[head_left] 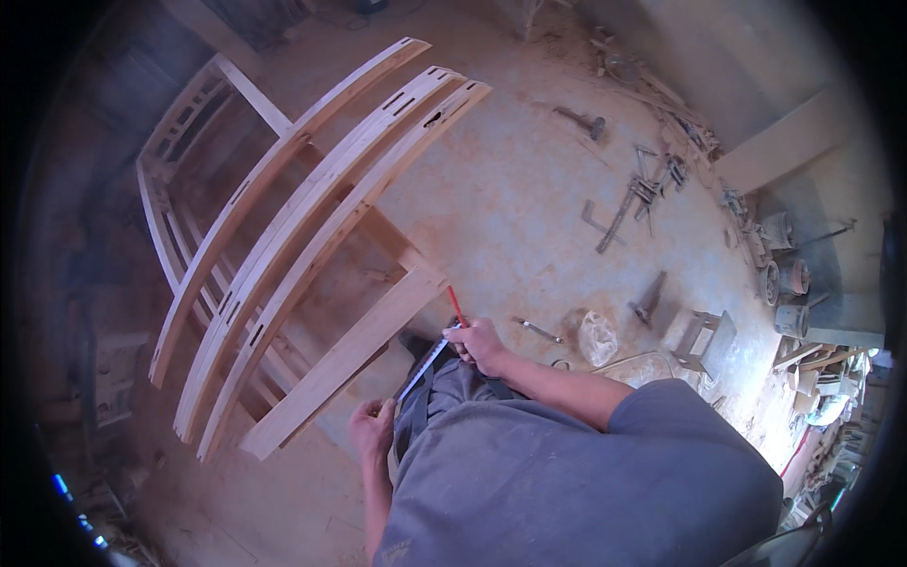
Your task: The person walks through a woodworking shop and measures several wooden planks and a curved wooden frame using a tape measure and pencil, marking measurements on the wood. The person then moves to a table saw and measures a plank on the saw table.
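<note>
Dusty floor (529,208), corners lost to black fisheye rim, upper-L bkgd too dim & blurry to make out; red stick's (457,304) lower end & both tape ends hidden at fingers. Ctr, R hand (484,346) is closed on stick + white tape strip (421,372); L hand (371,427), lower ctr, pinches strip's other end, near wood plank (350,364).

Measuring strip (427,369) is spanning btwn L hand (372,427) & R hand (480,346); board (347,359) is lying just fwd-L of it, beams (326,177) sitting farther L. Clamps (645,191) are lying on floor (510,208) fwd-R, buckets (795,276) standing far R.
</note>
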Motion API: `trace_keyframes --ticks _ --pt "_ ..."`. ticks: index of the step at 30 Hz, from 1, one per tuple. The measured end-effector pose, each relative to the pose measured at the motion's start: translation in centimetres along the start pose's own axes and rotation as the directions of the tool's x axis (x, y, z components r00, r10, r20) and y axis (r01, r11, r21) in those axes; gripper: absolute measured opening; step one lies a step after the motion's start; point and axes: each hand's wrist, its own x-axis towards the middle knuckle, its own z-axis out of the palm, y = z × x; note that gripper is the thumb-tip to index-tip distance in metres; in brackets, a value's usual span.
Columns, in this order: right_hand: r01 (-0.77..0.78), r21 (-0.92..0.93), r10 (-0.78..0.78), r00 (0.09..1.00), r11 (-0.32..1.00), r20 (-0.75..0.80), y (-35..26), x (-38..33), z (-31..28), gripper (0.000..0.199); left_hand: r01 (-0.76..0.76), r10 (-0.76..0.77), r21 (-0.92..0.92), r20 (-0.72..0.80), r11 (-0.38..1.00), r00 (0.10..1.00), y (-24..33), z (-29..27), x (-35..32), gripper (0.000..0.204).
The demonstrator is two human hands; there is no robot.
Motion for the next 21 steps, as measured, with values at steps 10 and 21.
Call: trace_keyframes --ticks 10,21 --pt "0.13 0.187 -0.083 0.967 0.974 -0.243 -1.7 0.8 -3.9 0.024 -0.266 0.265 0.068 0.026 0.962 0.964 -1.4 0.4 6.5 0.05" --pt "0.065 0.19 0.008 0.933 0.98 -0.359 1.2 3.8 2.3 0.025 -0.276 0.286 0.153 -0.05 0.949 0.957 -7.8 -5.3 10.8 0.038"
